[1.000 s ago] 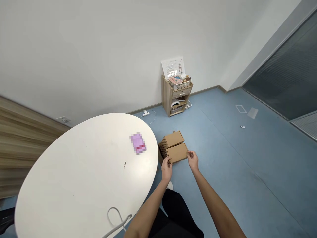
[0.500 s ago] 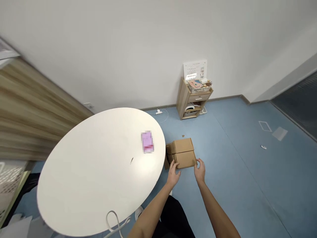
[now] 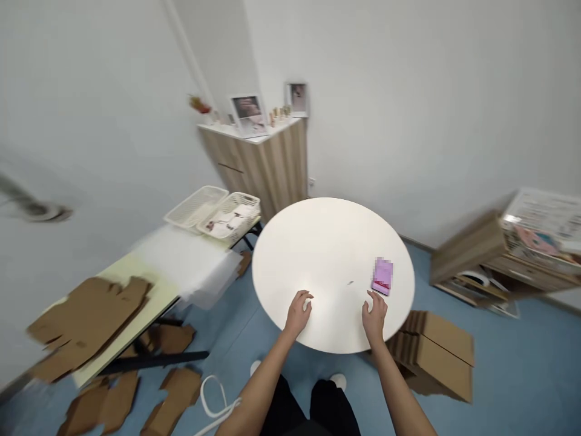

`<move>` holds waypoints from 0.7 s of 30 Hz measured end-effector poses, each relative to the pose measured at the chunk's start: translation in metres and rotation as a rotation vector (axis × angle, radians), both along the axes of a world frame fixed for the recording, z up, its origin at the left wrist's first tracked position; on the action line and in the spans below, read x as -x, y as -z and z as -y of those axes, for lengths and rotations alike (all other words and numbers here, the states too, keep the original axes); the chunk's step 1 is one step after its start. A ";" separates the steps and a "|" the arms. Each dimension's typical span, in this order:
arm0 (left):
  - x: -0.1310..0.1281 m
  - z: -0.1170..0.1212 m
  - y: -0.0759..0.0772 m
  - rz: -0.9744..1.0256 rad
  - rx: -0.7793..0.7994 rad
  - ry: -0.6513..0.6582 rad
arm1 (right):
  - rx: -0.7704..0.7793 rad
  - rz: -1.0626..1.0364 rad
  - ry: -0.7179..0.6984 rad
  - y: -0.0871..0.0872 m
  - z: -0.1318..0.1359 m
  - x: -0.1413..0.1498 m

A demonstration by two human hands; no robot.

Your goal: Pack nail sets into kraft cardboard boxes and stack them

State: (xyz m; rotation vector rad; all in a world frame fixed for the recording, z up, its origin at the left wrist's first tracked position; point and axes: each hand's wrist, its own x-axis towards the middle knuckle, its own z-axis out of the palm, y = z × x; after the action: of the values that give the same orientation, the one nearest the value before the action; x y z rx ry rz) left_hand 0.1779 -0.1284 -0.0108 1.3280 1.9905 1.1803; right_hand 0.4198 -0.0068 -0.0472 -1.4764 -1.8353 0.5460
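Note:
Over the near part of the round white table (image 3: pixel 313 254) are both my hands, spread apart with nothing between them. My left hand (image 3: pixel 298 313) is at the table's near left, its fingers apart and slightly curled. Toward the right, my right hand (image 3: pixel 374 315) has its fingers bent and parted, just below a pixelated purple item (image 3: pixel 382 275) lying on the tabletop. A stack of folded cardboard boxes (image 3: pixel 447 357) rests on the floor to the right of the table, out of my grasp.
Left of me, a pale-topped table (image 3: pixel 166 290) holds flat cardboard pieces (image 3: pixel 97 321), translucent sheets and white baskets (image 3: pixel 229 215). More cardboard (image 3: pixel 175 396) lies on the floor beneath. A wooden cabinet (image 3: pixel 258 166) stands in the corner; a small shelf unit (image 3: pixel 476 254) is at right.
My view has swung left from the cardboard boxes to the round table. Both hands have left the boxes and moved over the tabletop, holding nothing.

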 end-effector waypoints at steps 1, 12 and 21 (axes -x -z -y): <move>0.032 0.020 -0.001 -0.038 0.013 -0.076 | 0.019 -0.003 -0.064 -0.002 0.006 0.031; 0.301 0.250 -0.021 -0.057 0.353 -0.378 | 0.192 0.033 -0.672 -0.027 0.106 0.366; 0.409 0.239 -0.027 -0.191 0.243 -0.423 | 0.011 0.101 -0.797 -0.064 0.082 0.537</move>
State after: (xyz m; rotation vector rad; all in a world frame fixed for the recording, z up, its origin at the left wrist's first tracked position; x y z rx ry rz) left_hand -0.2308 -0.3673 0.0166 0.9546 2.5490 0.9656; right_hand -0.1175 -0.0893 0.0168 -0.7314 -2.4828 0.8568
